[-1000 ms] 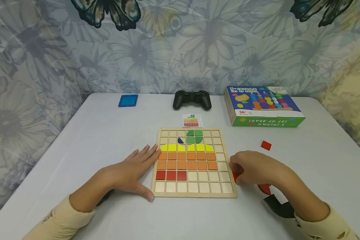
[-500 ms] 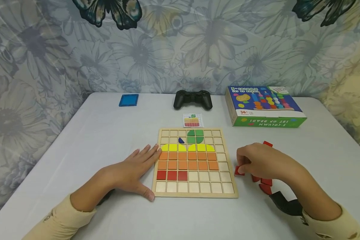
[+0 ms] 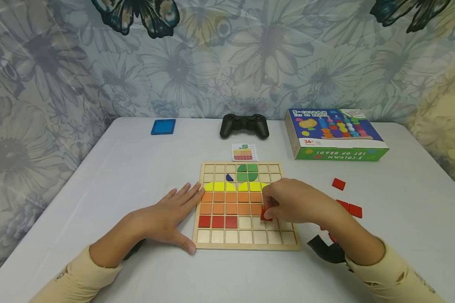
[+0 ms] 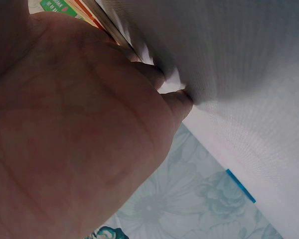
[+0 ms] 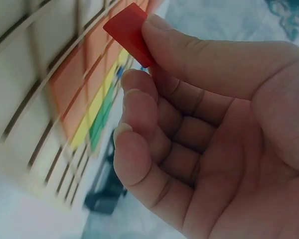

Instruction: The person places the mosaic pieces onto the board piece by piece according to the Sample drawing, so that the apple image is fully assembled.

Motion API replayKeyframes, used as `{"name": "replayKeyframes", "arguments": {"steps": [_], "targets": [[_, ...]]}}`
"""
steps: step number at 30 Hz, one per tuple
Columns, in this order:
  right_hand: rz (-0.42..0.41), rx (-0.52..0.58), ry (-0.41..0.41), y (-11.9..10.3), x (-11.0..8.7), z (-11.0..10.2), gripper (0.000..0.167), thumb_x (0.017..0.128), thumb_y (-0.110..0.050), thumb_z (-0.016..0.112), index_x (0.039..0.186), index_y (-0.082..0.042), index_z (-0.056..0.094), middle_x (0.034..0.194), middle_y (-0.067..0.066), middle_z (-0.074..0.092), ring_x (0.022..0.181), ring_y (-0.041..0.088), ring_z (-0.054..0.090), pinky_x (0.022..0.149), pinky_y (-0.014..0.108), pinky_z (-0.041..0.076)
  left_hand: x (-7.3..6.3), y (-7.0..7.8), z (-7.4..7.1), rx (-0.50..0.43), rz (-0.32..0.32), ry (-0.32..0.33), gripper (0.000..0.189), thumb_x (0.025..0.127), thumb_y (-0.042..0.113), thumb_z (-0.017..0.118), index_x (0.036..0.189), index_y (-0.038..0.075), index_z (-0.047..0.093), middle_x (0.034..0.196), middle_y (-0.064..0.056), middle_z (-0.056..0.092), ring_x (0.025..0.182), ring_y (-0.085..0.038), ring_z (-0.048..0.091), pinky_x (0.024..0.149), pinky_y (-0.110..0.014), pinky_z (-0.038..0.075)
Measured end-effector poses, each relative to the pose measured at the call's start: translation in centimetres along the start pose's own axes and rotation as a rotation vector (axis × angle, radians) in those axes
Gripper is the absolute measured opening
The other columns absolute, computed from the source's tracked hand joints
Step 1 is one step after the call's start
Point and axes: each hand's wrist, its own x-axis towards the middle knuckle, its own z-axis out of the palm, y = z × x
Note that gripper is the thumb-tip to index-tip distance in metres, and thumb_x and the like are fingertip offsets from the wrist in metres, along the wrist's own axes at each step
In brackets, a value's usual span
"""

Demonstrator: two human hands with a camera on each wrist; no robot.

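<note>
My right hand pinches a red square tile between thumb and forefinger, over the right part of a wooden grid board. Three red tiles fill the left of the board's second row from the front. Two rows of orange tiles lie behind them, then yellow tiles, green tiles and a small dark blue piece. My left hand lies spread beside the board, fingertips and thumb at its left edge.
Loose red tiles lie right of the board, some partly behind my right forearm. Behind the board are a small pattern card, a black game controller, a toy box and a flat blue square.
From beside the board's right edge, my right hand first drew back slightly with the red tile, then moved left over the grid. The left hand keeps its place.
</note>
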Motion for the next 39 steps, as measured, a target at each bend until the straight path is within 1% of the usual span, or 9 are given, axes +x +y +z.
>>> {"name": "replayKeyframes", "arguments": {"steps": [5,10,16,23,26,31,34,39], "targets": [[-0.013,-0.004,-0.008,-1.9,1.2,0.6,0.023,0.085,-0.015,0.082,0.073,-0.017,0.062,0.065,-0.005,0.057,0.068,0.015,0.053,0.060,0.031,0.045,0.1,0.1,0.0,0.014,-0.001,-0.002,0.137,0.062,0.081,0.072,0.163,0.017,0.005,0.168,-0.001,-0.003,0.152,-0.026,-0.007,0.120,-0.050,0.001],[-0.017,-0.026,-0.012,-3.1,2.1,1.4,0.025,0.086,-0.015,0.081,0.071,-0.018,0.060,0.064,-0.006,0.057,0.066,0.015,0.053,0.060,0.032,0.044,0.1,0.1,0.0,0.015,0.006,0.003,0.138,0.061,0.081,0.072,0.163,0.016,0.006,0.168,-0.003,-0.002,0.153,-0.027,-0.005,0.120,-0.052,0.002],[-0.053,-0.066,0.023,-3.4,2.7,2.5,0.028,0.084,-0.011,0.081,0.068,-0.018,0.060,0.061,-0.009,0.055,0.065,0.013,0.053,0.061,0.032,0.045,0.2,0.0,0.0,0.023,0.007,0.006,0.138,0.061,0.082,0.072,0.163,0.016,0.006,0.168,-0.003,-0.002,0.153,-0.027,-0.005,0.120,-0.052,0.002],[-0.098,-0.114,0.063,-3.5,2.9,3.1,0.026,0.083,-0.006,0.080,0.067,-0.017,0.063,0.060,-0.011,0.054,0.065,0.013,0.053,0.058,0.031,0.046,0.2,0.1,0.0,0.036,-0.017,0.001,0.138,0.060,0.082,0.072,0.163,0.019,0.006,0.168,0.000,-0.003,0.152,-0.025,-0.006,0.121,-0.049,0.002],[-0.100,-0.118,0.074,-3.5,3.0,3.2,0.028,0.085,-0.011,0.080,0.065,-0.017,0.061,0.058,-0.009,0.053,0.062,0.013,0.051,0.056,0.029,0.044,0.1,0.1,0.0,0.029,-0.008,0.004,0.138,0.060,0.082,0.072,0.163,0.017,0.007,0.168,-0.002,-0.002,0.152,-0.026,-0.006,0.120,-0.051,0.002],[-0.063,-0.133,0.077,-3.9,3.0,3.5,0.035,0.084,-0.023,0.083,0.061,-0.017,0.058,0.053,-0.006,0.050,0.059,0.014,0.049,0.054,0.029,0.039,0.0,0.1,0.0,0.010,0.004,0.007,0.137,0.061,0.081,0.072,0.163,0.015,0.008,0.168,-0.004,-0.001,0.153,-0.028,-0.004,0.120,-0.053,0.003],[-0.047,-0.142,0.083,-4.1,2.9,3.7,0.034,0.083,-0.024,0.084,0.062,-0.016,0.059,0.054,-0.006,0.051,0.059,0.015,0.050,0.055,0.030,0.041,0.0,0.1,0.0,0.014,0.000,0.006,0.137,0.061,0.081,0.072,0.163,0.016,0.008,0.168,-0.003,-0.001,0.153,-0.028,-0.004,0.120,-0.053,0.003],[-0.050,-0.152,0.091,-4.2,2.8,3.8,0.034,0.084,-0.024,0.084,0.062,-0.016,0.058,0.054,-0.006,0.051,0.057,0.014,0.049,0.053,0.029,0.039,0.0,0.1,0.0,0.011,0.004,0.008,0.137,0.061,0.081,0.072,0.163,0.015,0.009,0.168,-0.004,0.000,0.153,-0.028,-0.004,0.120,-0.054,0.003]]}}
